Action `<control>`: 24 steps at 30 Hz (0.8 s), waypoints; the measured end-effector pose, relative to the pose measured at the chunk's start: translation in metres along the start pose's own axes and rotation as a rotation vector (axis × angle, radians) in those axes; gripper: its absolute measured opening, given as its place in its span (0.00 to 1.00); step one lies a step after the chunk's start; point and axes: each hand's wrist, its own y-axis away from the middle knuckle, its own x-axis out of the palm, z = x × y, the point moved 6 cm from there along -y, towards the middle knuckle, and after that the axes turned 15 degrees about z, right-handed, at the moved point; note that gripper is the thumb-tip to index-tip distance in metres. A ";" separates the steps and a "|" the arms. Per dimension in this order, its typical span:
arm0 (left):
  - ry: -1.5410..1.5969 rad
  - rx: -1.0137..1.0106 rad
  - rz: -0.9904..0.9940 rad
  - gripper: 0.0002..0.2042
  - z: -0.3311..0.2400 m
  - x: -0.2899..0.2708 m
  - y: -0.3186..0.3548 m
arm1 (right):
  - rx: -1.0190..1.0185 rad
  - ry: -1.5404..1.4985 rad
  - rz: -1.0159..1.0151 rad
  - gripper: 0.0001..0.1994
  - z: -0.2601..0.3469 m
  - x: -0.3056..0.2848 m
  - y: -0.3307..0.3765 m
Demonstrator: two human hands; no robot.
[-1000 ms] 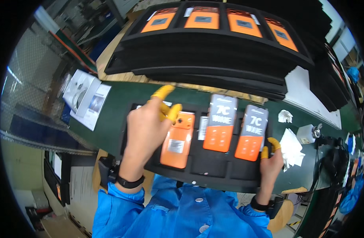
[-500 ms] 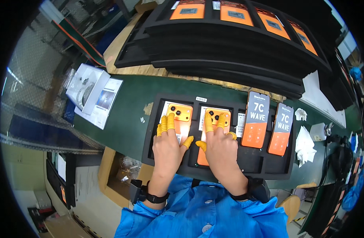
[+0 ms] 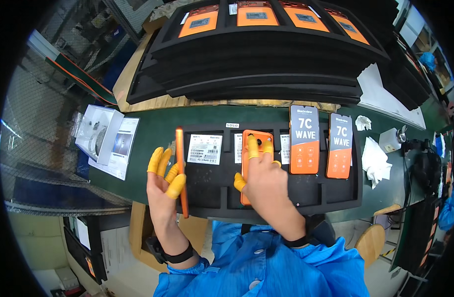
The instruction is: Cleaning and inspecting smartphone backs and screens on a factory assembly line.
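My left hand [image 3: 163,190] has lifted one orange phone [image 3: 182,173] and holds it edge-on at the left side of the black foam tray [image 3: 205,184]. Yellow finger cots cover its fingers and thumb. Bared in the slot beside it is a white printed label [image 3: 204,149]. My right hand [image 3: 266,180], also in yellow cots, grips a second orange phone [image 3: 245,161], fingers over the camera end and thumb by its left edge. That phone lies back up in the tray, partly hidden. Two phones with grey-and-orange screen films, a left one [image 3: 304,141] and a right one [image 3: 340,146], rest at the tray's right.
Stacked black trays [image 3: 266,59] with orange phones in the top one rise at the back. A white box [image 3: 99,133] lies on papers at left. Crumpled tissue [image 3: 375,162] and a small bottle [image 3: 390,140] are at right; a cardboard box [image 3: 138,232] stands below the table's front.
The left phone has come out of its slot and been turned on edge in my left hand, which moved left. My right hand stays on the second phone. The whole view has shifted slightly.
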 end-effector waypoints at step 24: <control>0.265 -0.366 0.362 0.37 0.063 0.133 -0.013 | -0.111 -1.320 0.168 0.22 -0.065 0.009 0.025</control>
